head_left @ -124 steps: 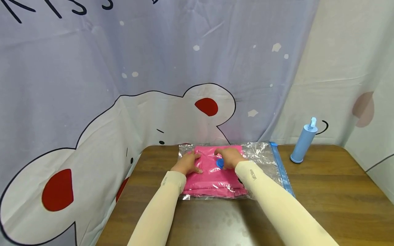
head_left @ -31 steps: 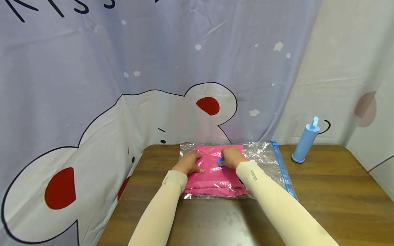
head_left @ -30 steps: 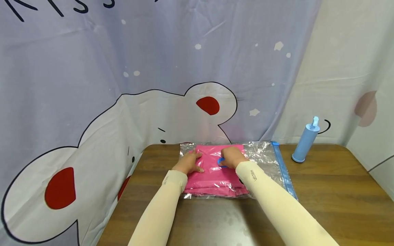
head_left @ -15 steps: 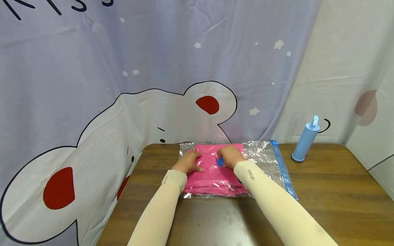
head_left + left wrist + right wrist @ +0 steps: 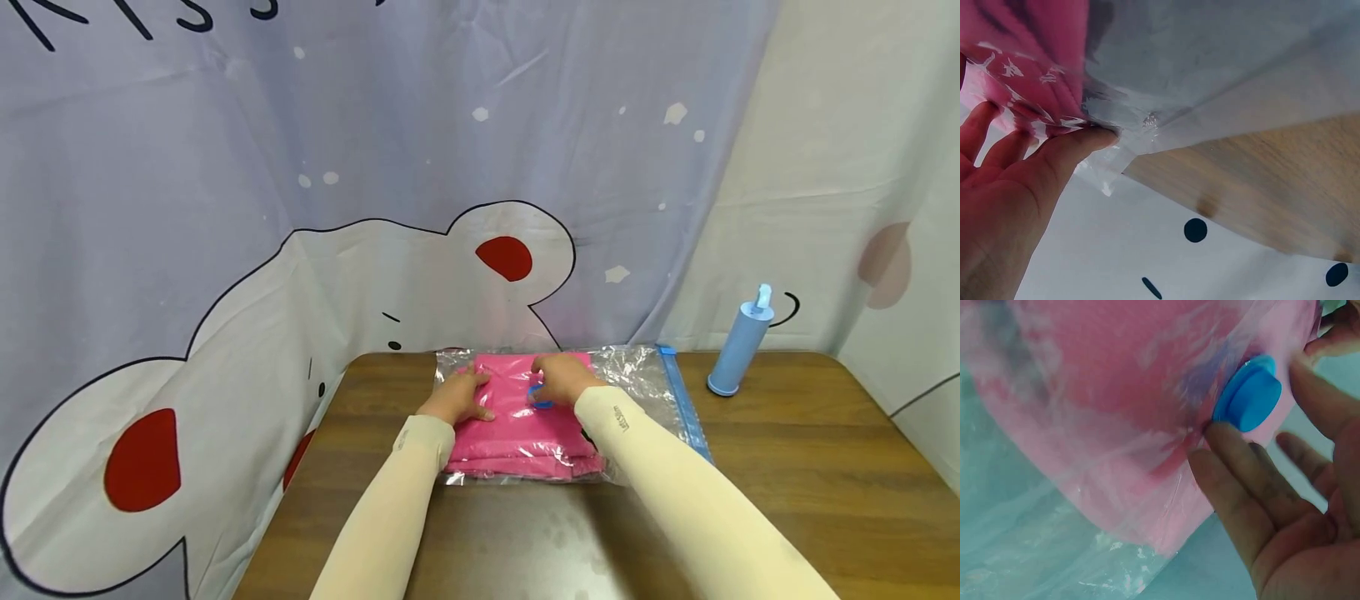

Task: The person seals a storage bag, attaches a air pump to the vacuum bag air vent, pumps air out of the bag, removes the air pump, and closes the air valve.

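Observation:
A clear plastic storage bag (image 5: 637, 375) lies flat on the table with folded pink fabric (image 5: 517, 440) inside. On its upper face sits a round blue valve cap (image 5: 1259, 400), partly covered by fingers in the head view. My right hand (image 5: 562, 380) is over this cap. In the right wrist view its fingers are spread around the cap, with the thumb apart from it and one fingertip close to its base. My left hand (image 5: 456, 397) rests on the bag's left side, fingers extended. The left wrist view shows those fingers (image 5: 1004, 147) against the plastic near the bag's edge.
A light blue cylindrical hand pump (image 5: 741, 350) stands toward the back right of the wooden table (image 5: 810, 467). The bag's blue zip strip (image 5: 684, 404) runs along its right side. Behind the table hangs a printed curtain (image 5: 375, 125).
The right hand's fingers, bunched on the blue cap a second ago, are now spread more around it. The left hand stays in place on the bag. The pump has not moved.

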Tool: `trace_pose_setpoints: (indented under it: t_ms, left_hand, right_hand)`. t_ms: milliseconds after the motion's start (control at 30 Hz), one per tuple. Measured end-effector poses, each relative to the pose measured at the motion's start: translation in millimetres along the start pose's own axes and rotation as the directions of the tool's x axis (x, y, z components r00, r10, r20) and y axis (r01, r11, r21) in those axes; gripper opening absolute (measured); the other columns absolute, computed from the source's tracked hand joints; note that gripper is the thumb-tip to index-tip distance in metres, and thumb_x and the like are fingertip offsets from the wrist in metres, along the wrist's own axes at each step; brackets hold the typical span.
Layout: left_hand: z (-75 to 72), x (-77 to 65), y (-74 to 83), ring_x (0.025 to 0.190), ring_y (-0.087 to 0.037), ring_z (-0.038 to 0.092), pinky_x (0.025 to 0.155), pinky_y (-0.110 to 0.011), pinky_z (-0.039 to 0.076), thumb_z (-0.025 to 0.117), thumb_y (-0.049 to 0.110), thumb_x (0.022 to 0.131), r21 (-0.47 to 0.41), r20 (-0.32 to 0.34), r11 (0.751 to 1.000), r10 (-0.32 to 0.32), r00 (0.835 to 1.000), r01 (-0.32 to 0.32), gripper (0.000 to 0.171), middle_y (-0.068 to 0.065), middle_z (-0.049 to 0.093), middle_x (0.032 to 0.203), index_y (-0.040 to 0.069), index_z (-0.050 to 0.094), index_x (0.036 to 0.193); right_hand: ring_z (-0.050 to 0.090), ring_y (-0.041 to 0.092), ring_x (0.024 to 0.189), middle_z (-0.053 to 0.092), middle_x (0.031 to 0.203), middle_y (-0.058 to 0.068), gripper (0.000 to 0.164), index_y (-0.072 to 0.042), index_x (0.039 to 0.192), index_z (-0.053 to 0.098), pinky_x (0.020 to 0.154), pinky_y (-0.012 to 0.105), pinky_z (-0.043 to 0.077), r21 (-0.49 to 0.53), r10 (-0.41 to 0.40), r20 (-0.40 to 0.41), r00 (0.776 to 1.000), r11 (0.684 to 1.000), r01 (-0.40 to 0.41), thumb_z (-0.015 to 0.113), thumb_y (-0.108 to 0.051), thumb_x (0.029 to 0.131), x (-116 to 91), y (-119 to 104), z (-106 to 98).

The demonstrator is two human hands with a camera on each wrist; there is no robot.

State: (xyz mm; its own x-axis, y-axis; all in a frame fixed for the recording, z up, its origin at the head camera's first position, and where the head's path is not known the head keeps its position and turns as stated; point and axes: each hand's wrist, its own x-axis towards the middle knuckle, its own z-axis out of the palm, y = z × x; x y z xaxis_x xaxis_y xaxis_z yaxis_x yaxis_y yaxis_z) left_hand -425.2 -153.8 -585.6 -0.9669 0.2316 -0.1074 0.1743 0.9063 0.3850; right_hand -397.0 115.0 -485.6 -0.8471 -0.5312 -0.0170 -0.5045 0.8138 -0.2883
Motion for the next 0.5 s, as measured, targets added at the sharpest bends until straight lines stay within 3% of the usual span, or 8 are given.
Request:
trace_pose_setpoints:
  t_ms: [133, 233, 333, 500]
  left_hand:
    - [1.5, -0.8, -3.2, 0.17, -0.047, 0.04, 0.14, -0.059, 0.037, 0.103, 0.046, 0.08, -0.009, -0.003, 1.0, 0.004, 1.0, -0.004, 0.103, -0.02, 0.034, 0.185, 0.022, 0.057, 0.168]
    - [2.5, 0.0, -4.5, 0.169, -0.048, 0.04, 0.14, -0.06, 0.037, 0.103, 0.046, 0.079, -0.028, -0.009, 0.999, 0.02, 1.0, -0.02, 0.102, -0.021, 0.035, 0.185, 0.021, 0.058, 0.168]
    - [3.1, 0.7, -5.0, 0.169, -0.047, 0.041, 0.139, -0.059, 0.038, 0.104, 0.046, 0.079, -0.036, -0.014, 0.999, 0.022, 1.0, -0.022, 0.102, -0.02, 0.035, 0.184, 0.021, 0.059, 0.167]
    - [2.8, 0.0, -5.9, 0.17, -0.048, 0.039, 0.139, -0.061, 0.037, 0.104, 0.044, 0.079, -0.045, -0.005, 0.999, 0.016, 1.0, -0.016, 0.102, -0.02, 0.035, 0.185, 0.022, 0.058, 0.168]
  right_hand:
    - [0.071, 0.026, 0.082, 0.082, 0.088, 0.01, 0.025, -0.005, 0.087, 0.081, 0.084, 0.046, 0.065, -0.033, 0.052, -0.027, 0.998, 0.998, -0.053, 0.093, -0.026, 0.093, 1.0, -6.8, 4.5]
    - [0.058, 0.021, 0.071, 0.075, 0.079, 0.007, 0.032, -0.013, 0.069, 0.07, 0.069, 0.044, 0.061, -0.085, 0.086, -0.032, 0.996, 0.992, -0.089, 0.091, -0.019, 0.092, 0.7, -13.7, 5.0]
    - [0.062, 0.023, 0.072, 0.075, 0.081, 0.007, 0.031, -0.014, 0.07, 0.065, 0.068, 0.048, 0.064, -0.138, 0.061, -0.052, 0.997, 0.988, -0.068, 0.089, -0.011, 0.09, -1.8, -19.5, 4.3]
    - [0.077, 0.035, 0.08, 0.078, 0.083, 0.014, 0.018, -0.008, 0.078, 0.072, 0.08, 0.055, 0.069, -0.212, -0.099, -0.096, 0.99, 0.974, 0.077, 0.084, 0.001, 0.088, -1.7, -20.2, 10.2]
